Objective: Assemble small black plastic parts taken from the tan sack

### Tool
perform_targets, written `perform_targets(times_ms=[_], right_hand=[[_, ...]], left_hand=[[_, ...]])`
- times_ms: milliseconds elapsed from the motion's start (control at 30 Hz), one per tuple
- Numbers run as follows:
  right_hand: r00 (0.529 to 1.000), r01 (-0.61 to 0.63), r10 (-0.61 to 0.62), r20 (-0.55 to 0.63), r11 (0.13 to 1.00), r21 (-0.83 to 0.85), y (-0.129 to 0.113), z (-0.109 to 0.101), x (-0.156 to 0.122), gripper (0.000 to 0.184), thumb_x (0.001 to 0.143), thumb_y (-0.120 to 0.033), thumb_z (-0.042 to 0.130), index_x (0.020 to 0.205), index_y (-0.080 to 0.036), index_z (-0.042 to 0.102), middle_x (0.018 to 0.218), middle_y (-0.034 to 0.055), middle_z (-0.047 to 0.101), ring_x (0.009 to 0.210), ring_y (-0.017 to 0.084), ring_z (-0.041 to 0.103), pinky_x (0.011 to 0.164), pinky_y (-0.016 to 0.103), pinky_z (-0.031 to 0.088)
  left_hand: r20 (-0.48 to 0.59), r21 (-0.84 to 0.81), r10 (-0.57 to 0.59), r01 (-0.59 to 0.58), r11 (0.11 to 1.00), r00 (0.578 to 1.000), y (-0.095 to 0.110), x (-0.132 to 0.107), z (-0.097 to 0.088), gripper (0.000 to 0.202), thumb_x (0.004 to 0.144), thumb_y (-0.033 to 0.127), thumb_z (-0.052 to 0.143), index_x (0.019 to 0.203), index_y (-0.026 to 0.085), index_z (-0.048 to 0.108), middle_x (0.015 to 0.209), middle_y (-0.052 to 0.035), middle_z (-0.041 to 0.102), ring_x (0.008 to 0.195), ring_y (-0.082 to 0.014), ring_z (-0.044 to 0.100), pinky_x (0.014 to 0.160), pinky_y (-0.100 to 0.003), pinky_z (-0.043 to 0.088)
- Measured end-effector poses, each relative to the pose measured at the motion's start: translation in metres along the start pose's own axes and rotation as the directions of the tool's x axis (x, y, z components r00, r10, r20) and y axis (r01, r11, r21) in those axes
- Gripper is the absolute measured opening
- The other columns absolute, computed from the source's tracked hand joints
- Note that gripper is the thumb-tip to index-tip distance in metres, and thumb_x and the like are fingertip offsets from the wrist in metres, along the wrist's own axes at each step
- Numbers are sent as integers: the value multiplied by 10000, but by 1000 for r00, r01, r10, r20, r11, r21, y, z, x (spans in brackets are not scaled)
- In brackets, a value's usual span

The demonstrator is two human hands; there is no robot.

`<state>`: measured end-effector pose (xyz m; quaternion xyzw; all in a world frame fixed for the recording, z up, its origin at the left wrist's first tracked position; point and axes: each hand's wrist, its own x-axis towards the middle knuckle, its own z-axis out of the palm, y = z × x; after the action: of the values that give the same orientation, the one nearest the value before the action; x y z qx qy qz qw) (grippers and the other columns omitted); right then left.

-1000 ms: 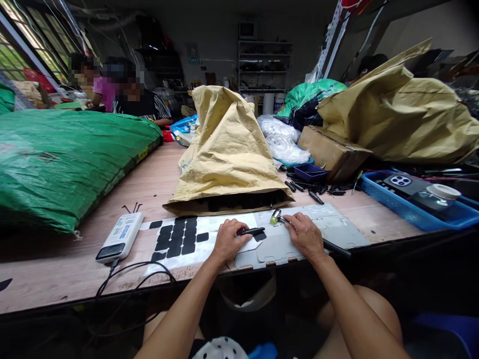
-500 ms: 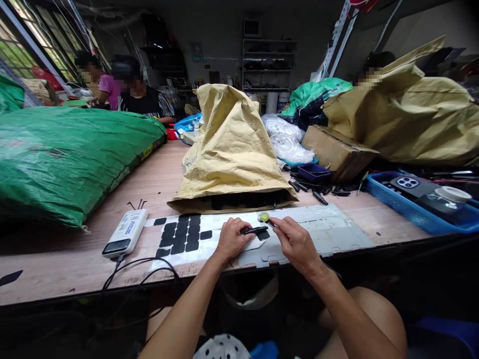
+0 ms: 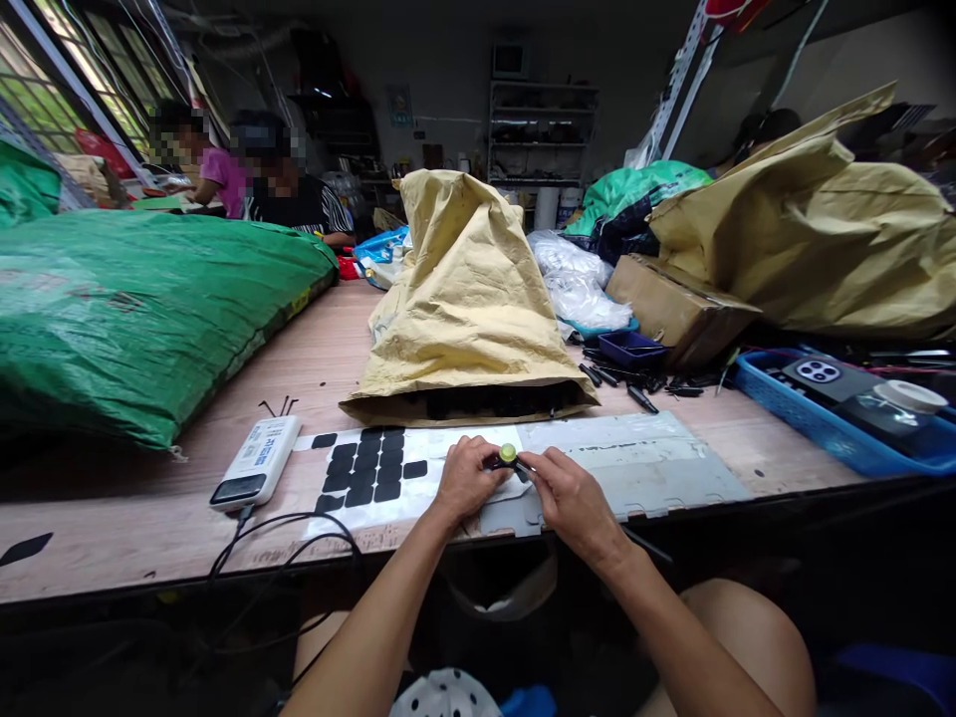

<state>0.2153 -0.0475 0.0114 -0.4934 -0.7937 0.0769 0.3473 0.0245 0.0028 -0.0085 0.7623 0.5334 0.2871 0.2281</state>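
My left hand (image 3: 467, 478) is closed on a slim black pen-like piece (image 3: 492, 461) just above the work board. Pinched in my right hand (image 3: 566, 490) is a thin tool with a round yellow-green end (image 3: 508, 453). That round end sits over the black piece, right by my left fingertips; whether the two touch I cannot tell. Under my hands lies a pale grey board (image 3: 627, 478). To the left of my left hand is a white sheet (image 3: 419, 498) bearing rows of black rounded-square stickers (image 3: 364, 476).
A large tan paper bag (image 3: 470, 299) with dark contents opens toward me. At left are a green sack (image 3: 149, 299) and a white power bank (image 3: 258, 460) with a black cable. Black pieces lie near a purple tray (image 3: 631, 349); a blue basket (image 3: 822, 423) stands right. Two people sit behind.
My right hand has moved left, bringing the yellow-green end from beside the black piece to over it. My left hand stays nearly in place, still gripping the black piece. The view shifted slightly.
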Motion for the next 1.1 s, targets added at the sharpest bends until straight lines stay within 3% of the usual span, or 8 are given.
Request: perform_targets(times_ms=[133, 233, 400, 500, 700, 1100], right_hand=[[997, -24, 22, -72, 999, -25, 13, -7, 2, 339, 992, -213, 454, 1271, -239, 646, 981, 67, 668, 901, 204, 650, 822, 313, 537], [994, -50, 36, -108, 990, -132, 38, -21, 4, 324, 991, -243, 472, 1253, -250, 663, 987, 61, 679, 924, 211, 655, 826, 317, 533], [1000, 19, -20, -1, 955, -297, 94, -37, 2, 283, 986, -250, 494, 1177, -230, 701, 981, 68, 679, 971, 232, 636, 844, 337, 516], [996, 82, -71, 50, 954, -287, 115, -35, -1, 266, 988, -256, 499, 1141, -220, 714, 961, 71, 672, 938, 228, 621, 851, 349, 507], [999, 45, -43, 12, 964, -263, 114, -30, -3, 222, 963, -263, 542, 1101, -220, 711, 965, 64, 671, 933, 222, 607, 855, 344, 499], [1000, 14, -7, 21, 949, -316, 111, -30, -5, 231, 945, -281, 546, 1108, -223, 700, 981, 64, 664, 931, 226, 598, 854, 355, 485]], left_hand=[[-21, -19, 8, -9, 1000, 1000, -1, 0, 0, 132, 767, 261, 778, 892, 232, 748, 874, -10, 705, 899, -212, 554, 829, -332, 394], [-11, -64, 13, -14, 998, 1000, -2, 1, -1, 103, 831, 303, 701, 893, 231, 740, 878, -15, 705, 898, -213, 553, 830, -333, 394], [-62, -218, -20, 6, 976, 998, -7, 3, -3, 430, 990, 413, 413, 648, 204, 570, 726, -15, 602, 763, -186, 530, 772, -323, 395], [-105, -298, -64, 30, 954, 992, -9, 3, -1, 480, 1004, 474, 357, 639, 209, 520, 723, -16, 571, 758, -186, 533, 739, -312, 401], [-101, -310, -74, 39, 950, 992, -8, 1, -1, 506, 1002, 499, 342, 688, 207, 610, 723, -26, 585, 773, -196, 553, 739, -310, 414], [-86, -236, -60, 38, 971, 994, -7, 0, -3, 505, 1014, 489, 312, 681, 210, 569, 727, -22, 567, 785, -190, 535, 753, -309, 414]])
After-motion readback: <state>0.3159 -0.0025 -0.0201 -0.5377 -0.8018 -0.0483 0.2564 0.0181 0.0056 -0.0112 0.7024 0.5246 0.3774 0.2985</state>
